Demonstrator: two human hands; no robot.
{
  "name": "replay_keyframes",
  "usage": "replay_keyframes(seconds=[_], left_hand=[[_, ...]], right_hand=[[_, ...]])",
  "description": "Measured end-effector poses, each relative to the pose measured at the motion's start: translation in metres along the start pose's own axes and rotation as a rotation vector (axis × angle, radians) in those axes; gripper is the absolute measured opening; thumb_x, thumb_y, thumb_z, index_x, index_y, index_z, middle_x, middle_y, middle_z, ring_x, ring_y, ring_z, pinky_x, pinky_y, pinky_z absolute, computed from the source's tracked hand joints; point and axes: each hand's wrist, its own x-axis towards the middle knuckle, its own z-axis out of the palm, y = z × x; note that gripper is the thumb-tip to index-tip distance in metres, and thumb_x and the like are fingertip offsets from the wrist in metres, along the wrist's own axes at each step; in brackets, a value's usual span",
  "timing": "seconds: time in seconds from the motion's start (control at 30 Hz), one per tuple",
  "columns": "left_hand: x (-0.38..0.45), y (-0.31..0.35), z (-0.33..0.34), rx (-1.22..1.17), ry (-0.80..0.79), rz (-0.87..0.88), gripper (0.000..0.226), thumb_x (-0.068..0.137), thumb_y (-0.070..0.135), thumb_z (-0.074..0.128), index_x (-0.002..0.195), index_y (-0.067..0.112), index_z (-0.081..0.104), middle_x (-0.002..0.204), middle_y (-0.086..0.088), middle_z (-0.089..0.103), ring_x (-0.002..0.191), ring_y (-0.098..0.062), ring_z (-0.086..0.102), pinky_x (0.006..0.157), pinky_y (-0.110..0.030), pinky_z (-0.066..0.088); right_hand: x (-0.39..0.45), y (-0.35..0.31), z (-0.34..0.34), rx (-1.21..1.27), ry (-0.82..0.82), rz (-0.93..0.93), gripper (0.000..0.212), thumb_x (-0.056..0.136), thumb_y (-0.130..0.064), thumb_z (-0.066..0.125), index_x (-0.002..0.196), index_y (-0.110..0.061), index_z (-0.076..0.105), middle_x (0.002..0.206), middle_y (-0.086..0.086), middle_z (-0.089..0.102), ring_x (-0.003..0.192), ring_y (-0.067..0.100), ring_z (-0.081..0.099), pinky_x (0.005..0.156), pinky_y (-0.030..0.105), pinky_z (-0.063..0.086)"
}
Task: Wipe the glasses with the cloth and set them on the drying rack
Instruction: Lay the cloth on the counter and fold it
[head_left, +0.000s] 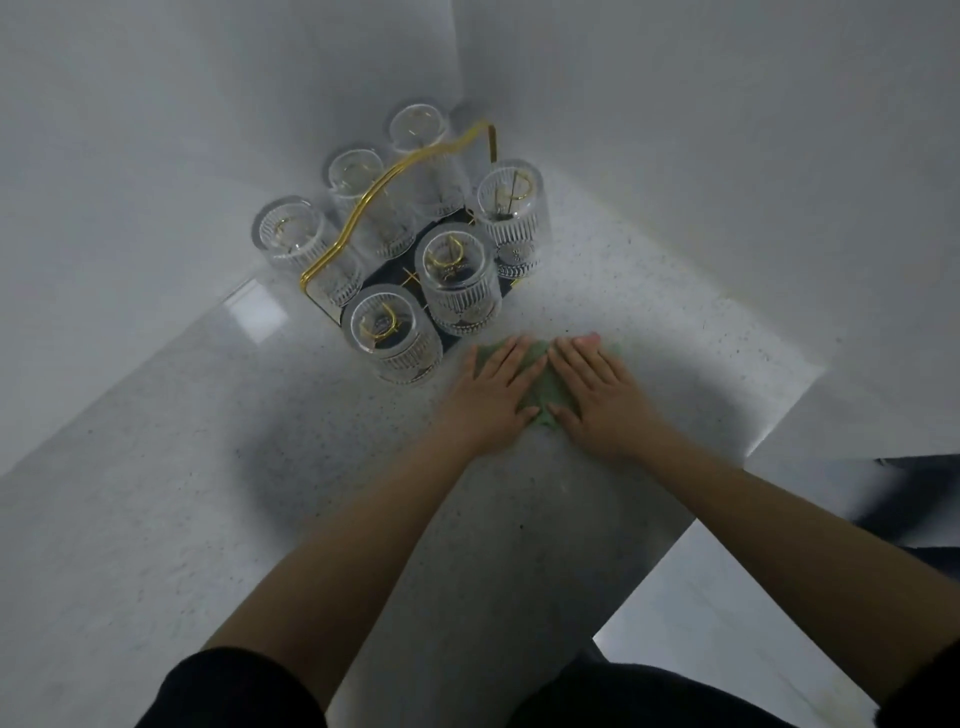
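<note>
left hand (496, 395), right hand (597, 395): fingers spread flat on cloth (543, 389) | 6 glasses (457, 280) on rack (395, 171)

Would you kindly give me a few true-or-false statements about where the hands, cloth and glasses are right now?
1. Both hands lie flat on the green cloth. True: left hand, right hand.
2. Six glasses sit upside down on the rack. True.
3. The right hand holds a glass. False: it rests on the cloth.
4. The cloth lies inside the rack. False: it lies on the counter, beside the rack.
5. One glass lies on its side. False: all stand inverted.
</note>
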Motion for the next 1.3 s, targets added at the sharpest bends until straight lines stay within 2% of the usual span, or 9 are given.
replay_keyframes(seconds=[0.1,0.17,0.33,0.53,0.73,0.9,1.03,1.13,1.3], left_hand=[[-0.002,0.004,-0.010,-0.195,0.067,-0.137,0.054,0.101,0.038,0.042,0.152,0.032,0.026,0.162,-0.017,0.006,0.149,-0.036,0.002,0.120,-0.047,0.010],[-0.004,0.007,-0.012,-0.198,0.146,-0.210,0.049,0.101,0.024,0.043,0.150,0.026,0.035,0.155,-0.021,0.024,0.142,-0.040,0.021,0.114,-0.045,0.024],[-0.007,0.015,-0.009,-0.359,0.301,-0.390,0.041,0.098,0.012,0.047,0.139,0.007,0.045,0.123,-0.018,0.049,0.110,-0.034,0.050,0.086,-0.037,0.041],[-0.018,0.025,-0.007,-0.647,0.466,-0.522,0.019,0.095,0.015,0.056,0.109,0.010,0.066,0.097,-0.002,0.050,0.090,-0.021,0.055,0.071,-0.022,0.032],[-0.025,0.041,-0.022,-0.996,0.557,-0.648,0.005,0.094,0.014,0.057,0.093,0.017,0.060,0.092,0.003,0.058,0.085,-0.012,0.054,0.067,-0.021,0.040],[-0.041,0.050,-0.056,-1.275,0.687,-0.599,0.008,0.095,0.009,0.057,0.096,0.016,0.060,0.096,-0.002,0.065,0.094,-0.019,0.062,0.085,-0.031,0.051],[-0.057,0.055,-0.096,-1.396,0.795,-0.438,0.017,0.094,0.003,0.058,0.095,0.020,0.059,0.096,0.001,0.066,0.093,-0.014,0.063,0.089,-0.030,0.052],[-0.077,0.059,-0.120,-1.444,0.839,-0.311,0.024,0.093,-0.002,0.056,0.093,0.022,0.059,0.092,0.002,0.065,0.088,-0.013,0.062,0.088,-0.032,0.051],[-0.112,0.062,-0.108,-1.446,0.684,-0.216,0.025,0.090,-0.002,0.055,0.099,0.022,0.060,0.087,0.001,0.061,0.081,-0.010,0.060,0.079,-0.030,0.051]], right_hand=[[0.002,0.011,-0.017,0.058,0.006,0.039,0.069,0.087,-0.054,0.014,0.140,-0.022,0.042,0.151,0.003,0.035,0.138,0.030,0.032,0.110,0.045,0.022],[0.004,0.016,-0.023,0.066,0.132,0.078,0.047,0.086,-0.034,0.033,0.119,-0.017,0.063,0.123,0.012,0.061,0.109,0.038,0.056,0.091,0.046,0.040],[0.009,0.019,-0.031,0.159,0.238,0.225,0.026,0.080,-0.015,0.066,0.103,-0.006,0.063,0.100,0.016,0.062,0.096,0.033,0.053,0.085,0.040,0.035],[0.001,0.026,-0.034,0.361,0.320,0.327,0.014,0.083,-0.017,0.066,0.092,-0.006,0.069,0.092,0.012,0.068,0.083,0.027,0.059,0.072,0.027,0.040],[-0.014,0.029,-0.050,0.491,0.404,0.411,0.016,0.089,-0.025,0.061,0.096,-0.019,0.075,0.096,0.002,0.073,0.081,0.020,0.064,0.067,0.024,0.046],[-0.023,0.029,-0.092,0.793,0.502,0.403,0.006,0.090,-0.020,0.059,0.087,-0.017,0.063,0.089,0.003,0.066,0.080,0.015,0.056,0.068,0.023,0.040],[-0.037,0.027,-0.133,0.797,0.577,0.254,0.005,0.092,-0.020,0.056,0.087,-0.022,0.058,0.090,-0.001,0.060,0.095,0.015,0.050,0.071,0.010,0.034],[-0.059,0.022,-0.160,0.834,0.609,0.129,0.004,0.092,-0.017,0.057,0.089,-0.019,0.057,0.089,-0.002,0.061,0.089,0.009,0.054,0.076,0.008,0.037],[-0.094,0.024,-0.161,0.809,0.331,-0.009,0.015,0.090,-0.018,0.059,0.084,-0.031,0.057,0.078,-0.008,0.058,0.074,0.009,0.054,0.073,0.020,0.042]])
